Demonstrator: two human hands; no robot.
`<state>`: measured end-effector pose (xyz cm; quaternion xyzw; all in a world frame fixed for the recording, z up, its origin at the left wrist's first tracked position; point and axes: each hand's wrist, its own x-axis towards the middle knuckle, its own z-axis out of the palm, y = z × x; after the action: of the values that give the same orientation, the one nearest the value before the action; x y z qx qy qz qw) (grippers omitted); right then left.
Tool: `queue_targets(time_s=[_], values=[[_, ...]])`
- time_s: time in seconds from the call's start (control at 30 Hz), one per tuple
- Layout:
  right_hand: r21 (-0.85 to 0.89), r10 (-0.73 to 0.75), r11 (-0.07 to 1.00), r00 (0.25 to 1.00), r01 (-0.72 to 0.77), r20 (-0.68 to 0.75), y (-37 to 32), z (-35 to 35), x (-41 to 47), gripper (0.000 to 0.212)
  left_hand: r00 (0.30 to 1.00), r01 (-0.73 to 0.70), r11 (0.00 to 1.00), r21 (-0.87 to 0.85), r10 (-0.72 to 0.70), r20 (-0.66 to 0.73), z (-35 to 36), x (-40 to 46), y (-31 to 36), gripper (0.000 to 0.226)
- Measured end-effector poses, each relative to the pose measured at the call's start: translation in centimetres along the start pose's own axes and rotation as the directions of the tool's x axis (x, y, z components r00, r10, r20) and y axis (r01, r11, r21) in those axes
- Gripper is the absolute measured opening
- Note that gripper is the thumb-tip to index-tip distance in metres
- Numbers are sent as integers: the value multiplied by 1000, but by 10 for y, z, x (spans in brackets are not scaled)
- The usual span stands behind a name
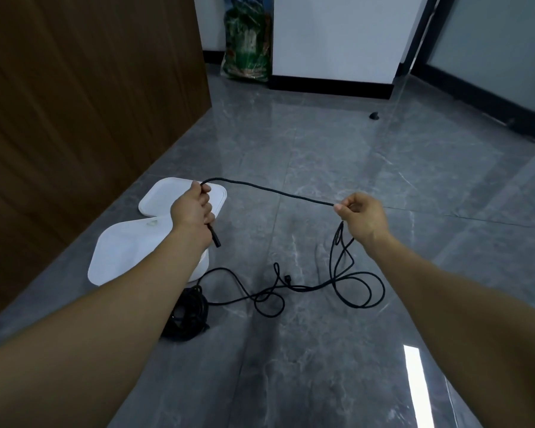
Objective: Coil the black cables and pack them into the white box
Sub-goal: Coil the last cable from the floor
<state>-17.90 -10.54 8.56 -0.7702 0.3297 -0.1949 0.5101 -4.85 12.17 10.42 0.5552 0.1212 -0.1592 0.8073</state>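
a: so where's this at? looks like the coiling has only just begun.

b: yeah. using the white box (121,254) as the landmark: it sits open on the grey floor (352,156) with its lid (179,193) lying just behind it. just in front of the box there's a bundle of black cable (187,316) that already looks coiled but isn't packed. to the right of the box the loose cable (346,282) sprawls in tangled loops.

a: and the hands?

b: left hand (193,211), above the box, is fisted round the cable near its plug end (215,239). right hand (363,219), well right of the box, pinches the same cable, a span stretched between them.

a: next?

b: my guess, bring the right hand's bit over to the left to make the first loop.
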Motion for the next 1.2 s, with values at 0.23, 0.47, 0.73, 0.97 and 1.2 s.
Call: queue_targets(time_s=[0.23,0.47,0.73,0.97,1.2], values=[[-315,-135,918,937,241,323,-20,28,-10,11,842,-535,625,569,337,422,24,-19,-22,22],[31,-211,974,855,223,474,-40,36,-15,23,767,-588,516,623,113,631,29,-28,-35,30],[155,-217,973,916,173,337,-39,35,-11,21,790,-33,918,396,-219,573,40,-46,-29,37],[170,-220,972,877,161,426,-44,39,-20,35,815,-49,917,396,-192,546,38,-41,-22,40],[154,-124,985,933,76,336,-48,45,-17,42,782,-110,873,475,-219,584,47,-44,-21,32]])
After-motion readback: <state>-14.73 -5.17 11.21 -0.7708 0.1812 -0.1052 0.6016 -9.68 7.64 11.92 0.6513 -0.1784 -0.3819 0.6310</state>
